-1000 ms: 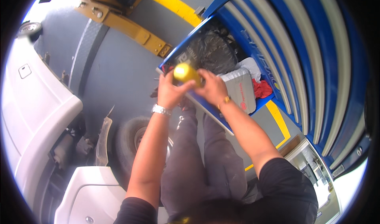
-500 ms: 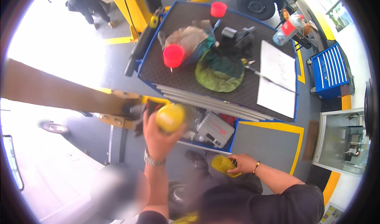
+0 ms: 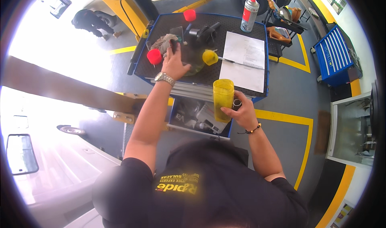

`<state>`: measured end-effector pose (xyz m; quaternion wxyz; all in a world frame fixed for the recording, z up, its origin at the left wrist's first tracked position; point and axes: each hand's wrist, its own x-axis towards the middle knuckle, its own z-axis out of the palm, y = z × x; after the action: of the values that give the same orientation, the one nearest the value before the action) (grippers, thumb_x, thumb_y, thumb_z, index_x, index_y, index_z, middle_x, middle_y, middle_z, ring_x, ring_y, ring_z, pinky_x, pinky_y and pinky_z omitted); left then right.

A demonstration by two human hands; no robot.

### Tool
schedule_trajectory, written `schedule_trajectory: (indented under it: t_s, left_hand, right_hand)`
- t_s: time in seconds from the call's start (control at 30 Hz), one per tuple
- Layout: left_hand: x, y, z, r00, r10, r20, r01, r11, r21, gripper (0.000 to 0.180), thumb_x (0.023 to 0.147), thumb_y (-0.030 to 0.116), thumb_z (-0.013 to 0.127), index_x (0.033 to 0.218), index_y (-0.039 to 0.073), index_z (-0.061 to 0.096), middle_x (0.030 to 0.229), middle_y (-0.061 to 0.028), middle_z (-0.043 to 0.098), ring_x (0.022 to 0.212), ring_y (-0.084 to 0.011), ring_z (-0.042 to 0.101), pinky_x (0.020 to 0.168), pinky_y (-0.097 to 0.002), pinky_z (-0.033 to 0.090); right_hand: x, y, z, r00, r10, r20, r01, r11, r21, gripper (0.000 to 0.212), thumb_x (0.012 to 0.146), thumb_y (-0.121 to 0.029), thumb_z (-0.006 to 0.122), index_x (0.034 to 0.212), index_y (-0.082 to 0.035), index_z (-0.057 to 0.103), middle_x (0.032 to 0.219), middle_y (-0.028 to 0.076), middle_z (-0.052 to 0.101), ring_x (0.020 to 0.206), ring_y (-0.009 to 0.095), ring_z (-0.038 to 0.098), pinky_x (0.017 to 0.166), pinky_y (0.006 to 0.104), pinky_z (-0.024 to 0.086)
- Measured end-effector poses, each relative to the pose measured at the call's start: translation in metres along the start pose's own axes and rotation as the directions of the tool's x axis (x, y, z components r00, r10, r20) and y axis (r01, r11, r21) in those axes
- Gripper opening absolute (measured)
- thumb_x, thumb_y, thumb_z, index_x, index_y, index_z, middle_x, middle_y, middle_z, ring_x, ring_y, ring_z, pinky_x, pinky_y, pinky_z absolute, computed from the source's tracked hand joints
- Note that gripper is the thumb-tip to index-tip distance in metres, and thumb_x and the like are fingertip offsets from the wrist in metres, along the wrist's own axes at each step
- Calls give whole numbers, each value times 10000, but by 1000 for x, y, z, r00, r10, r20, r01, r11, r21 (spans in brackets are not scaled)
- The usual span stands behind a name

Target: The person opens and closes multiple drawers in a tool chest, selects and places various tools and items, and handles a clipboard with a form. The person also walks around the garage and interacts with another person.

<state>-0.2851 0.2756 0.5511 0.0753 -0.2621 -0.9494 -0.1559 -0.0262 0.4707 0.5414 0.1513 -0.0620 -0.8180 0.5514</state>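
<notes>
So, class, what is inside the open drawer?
A grey case and dark plastic show in the drawer. The yellow container in the right hand covers part of the drawer's right side; its back, under the cabinet, is hidden.

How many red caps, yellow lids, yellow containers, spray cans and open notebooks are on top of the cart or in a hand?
Red caps: 2
Yellow lid: 1
Yellow container, in the right hand: 1
Spray can: 1
Open notebook: 1
Total: 6

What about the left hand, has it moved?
Yes. The left hand has moved forward: it was beside the open drawer, and now it is over the tool cabinet's black top.
</notes>
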Motion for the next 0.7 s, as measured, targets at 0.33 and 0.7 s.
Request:
schedule_trajectory:
  t_s: [0.33,0.7]
  left_hand:
    - [-12,-51,-7,965,-212,152,104,-220,-970,651,769,-132,512,1392,36,428,1308,-118,517,1007,-199,636,919,-320,518]
    - [-35,-94,54,1000,-20,-14,17,976,-219,361,890,194,591,1245,147,643,1279,-201,567,1167,-366,553,952,-422,467]
  right_hand:
    - [-6,29,1,986,168,10,-167,975,147,659,682,-311,842,1217,-11,602,1068,83,672,968,164,623,872,300,479]
    - [-56,28,18,900,428,84,-435,868,240,656,693,-281,841,1225,5,586,1109,75,646,968,133,599,872,278,490]
